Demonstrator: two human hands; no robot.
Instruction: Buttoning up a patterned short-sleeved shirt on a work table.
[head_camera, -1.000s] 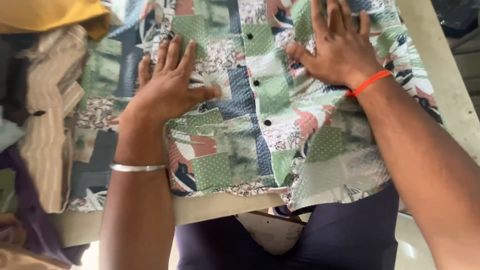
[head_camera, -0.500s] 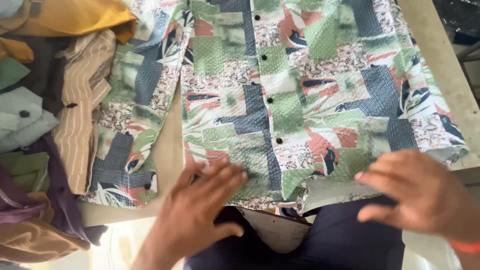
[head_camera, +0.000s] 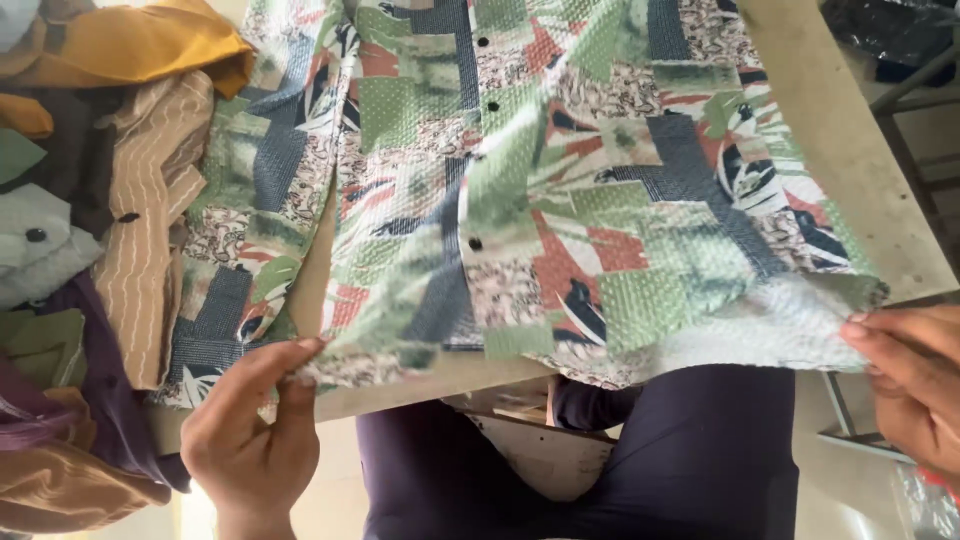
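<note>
- The left hand (head_camera: 250, 440) pinches the shirt (head_camera: 560, 200) at its lower left hem corner, thumb and fingers closed on the cloth; half a second ago it lay flat and open below the hem.
- The right hand (head_camera: 910, 385) grips the lower right hem corner at the frame's edge, fingers closed on the fabric; half a second ago it hovered loosely curled beside the hem, holding nothing.
- Between the hands the hem is now lifted off the table (head_camera: 850, 150) and pulled taut, and the pale inside of the cloth shows near the right corner; earlier the hem lay flat.
- The shirt is a patchwork print of green, navy, red and cream, with a textured weave and a row of dark buttons down the front.
- It lies spread over the table, its lower edge hanging over the near rim above the person's dark trousers (head_camera: 680, 460).
- Its left sleeve lies out beside a pile of clothes (head_camera: 90, 200): tan striped, mustard, purple and pale green pieces, touching the sleeve.
</note>
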